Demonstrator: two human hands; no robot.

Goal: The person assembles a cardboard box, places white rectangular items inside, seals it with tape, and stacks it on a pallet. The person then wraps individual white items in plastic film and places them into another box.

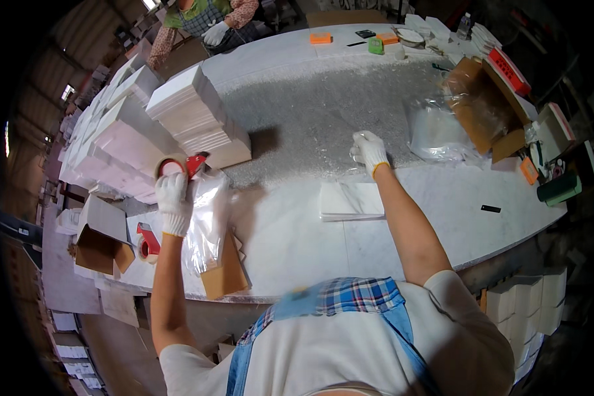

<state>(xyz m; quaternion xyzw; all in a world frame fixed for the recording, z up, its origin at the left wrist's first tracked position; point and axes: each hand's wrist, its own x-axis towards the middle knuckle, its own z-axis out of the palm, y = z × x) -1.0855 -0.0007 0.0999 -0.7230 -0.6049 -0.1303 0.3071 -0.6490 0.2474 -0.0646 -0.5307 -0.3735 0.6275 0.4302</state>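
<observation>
My left hand [171, 198], in a white knit glove, is closed round a tape dispenser [197, 163] with a red head and a roll of tape. It is raised beside the stacked white boards. Clear plastic bags [208, 221] lie just right of that wrist, partly over a piece of brown cardboard [224, 270]. My right hand [369, 150], gloved the same way, is over the dusty grey part of the table with its fingers curled in. Whatever they hold, if anything, is hidden. Nearer me, left of the right forearm, lies a small stack of white marble-patterned tiles [351, 201].
Tall stacks of white slabs [198, 119] stand at the left. Below them are an open carton [102, 231] and a second red tape dispenser [148, 244]. An open brown box [488, 109] and plastic bags [439, 129] sit at right. A gloved co-worker [208, 23] is across the table.
</observation>
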